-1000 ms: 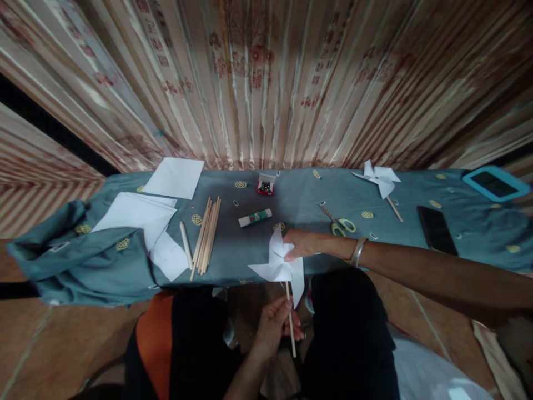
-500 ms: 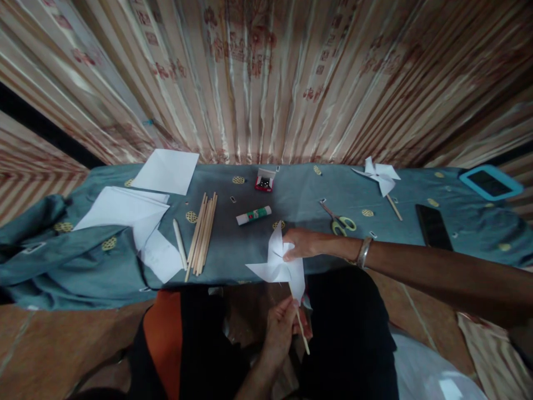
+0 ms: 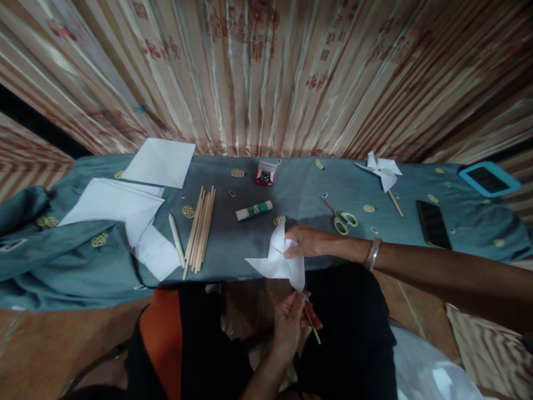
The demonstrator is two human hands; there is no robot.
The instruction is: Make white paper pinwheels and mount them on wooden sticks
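A white paper pinwheel point(image 3: 275, 263) is held over the near edge of the bench, its blades spread. My right hand point(image 3: 306, 242), with a silver bangle at the wrist, reaches in from the right and pinches the paper near the pinwheel's centre. Lower down, my left hand point(image 3: 289, 319) has its fingers closed round the pinwheel's wooden stick point(image 3: 315, 330), whose end sticks out below. The fingertips there are partly hidden by a blade.
On the blue-green cloth point(image 3: 225, 244) lie wooden sticks point(image 3: 200, 230), white paper sheets point(image 3: 162, 162), a white pencil-like stick point(image 3: 175, 239), a glue stick point(image 3: 254, 210), an open red box point(image 3: 265, 174), scissors point(image 3: 340, 216), another pinwheel point(image 3: 382, 171), a phone point(image 3: 433, 224) and a blue-framed tablet point(image 3: 489, 179).
My left hand has shifted slightly right and up, and the stick's lower end has swung right with it. The right hand keeps its pinch on the paper. The view has shifted slightly.
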